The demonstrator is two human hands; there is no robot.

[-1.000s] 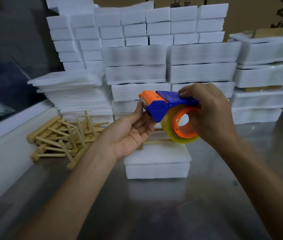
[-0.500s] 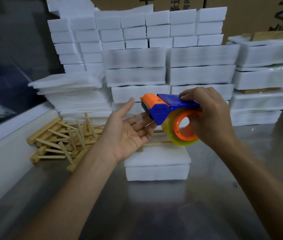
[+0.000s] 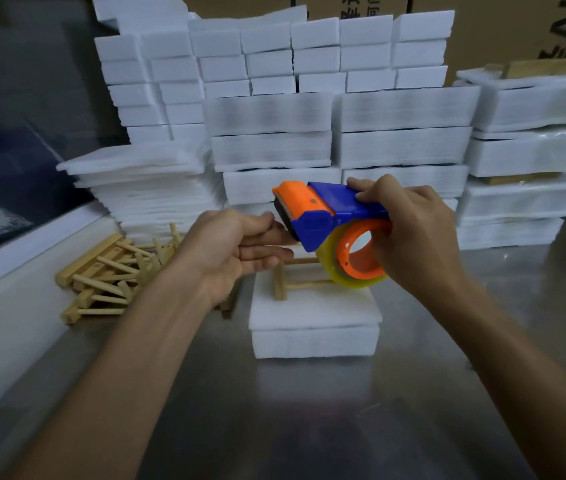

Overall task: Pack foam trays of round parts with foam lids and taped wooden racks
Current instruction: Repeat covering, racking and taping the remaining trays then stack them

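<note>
— What have you got in the head view?

— I see my right hand [image 3: 413,233] wrapped round a blue and orange tape dispenser [image 3: 330,216], fingers curled over its blue top, with the rest of the hand behind the orange core of the clear tape roll [image 3: 357,261]. It is held in the air above a foam tray [image 3: 314,320] that sits on the steel table [image 3: 309,427], closed with its foam lid.

— And the left?

— My left hand [image 3: 236,247] is just beside the dispenser's cutter end. The fingers are together and lightly curled, their tips at the dark mouth under the orange nose. I cannot tell whether they pinch a tape end; no strip shows clearly there.

— Where is the rack?

— A wooden rack [image 3: 295,277] lies on top of the lid, at its far side, partly hidden behind the tape roll and my left hand. I can see one upright block and two thin rails running right from it.

— Anything else on the table?

— A loose pile of wooden racks [image 3: 112,271] to the left, near the white ledge [image 3: 15,271]. Behind everything, stacks of foam blocks [image 3: 274,64] and flat foam trays [image 3: 403,147], some on the right under clear film [image 3: 534,109], with cardboard boxes [image 3: 354,8] behind them.
</note>
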